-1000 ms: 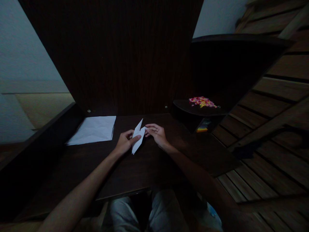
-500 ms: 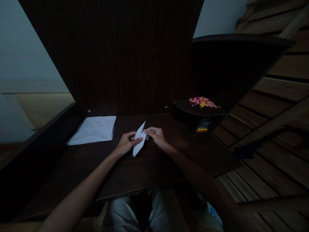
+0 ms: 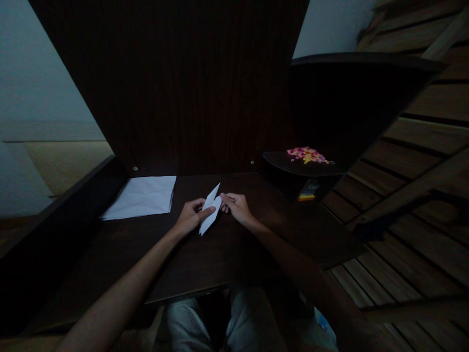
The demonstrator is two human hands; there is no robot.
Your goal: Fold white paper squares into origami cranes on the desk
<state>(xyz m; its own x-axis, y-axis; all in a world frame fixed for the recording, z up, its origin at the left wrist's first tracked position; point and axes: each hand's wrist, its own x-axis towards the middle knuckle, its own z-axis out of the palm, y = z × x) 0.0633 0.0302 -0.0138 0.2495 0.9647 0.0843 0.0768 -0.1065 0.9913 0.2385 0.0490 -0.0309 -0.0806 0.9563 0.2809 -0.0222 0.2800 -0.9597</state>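
Observation:
A folded white paper (image 3: 209, 215), narrow and pointed at its ends, is held slanted above the dark desk (image 3: 205, 274). My left hand (image 3: 191, 215) grips its left side, the thumb lying across the front face and the fingers behind. With thumb and fingers, my right hand (image 3: 234, 205) pinches the paper's upper right edge, where a flap stands apart from the long upper point. Part of the right fingers is hidden behind the paper.
A stack of white paper sheets (image 3: 146, 193) with crease marks lies at the back left. On a low corner shelf (image 3: 282, 161) at the right sits a pile of small pink, red and yellow pieces (image 3: 309, 154). Under it is a small yellow-edged item (image 3: 307, 196). A dark panel (image 3: 176, 98) rises behind.
The flap at the upper right has swung outward, opening a notch between it and the upper point. My right hand has shifted slightly, still pinching the edge. My left hand keeps its grip.

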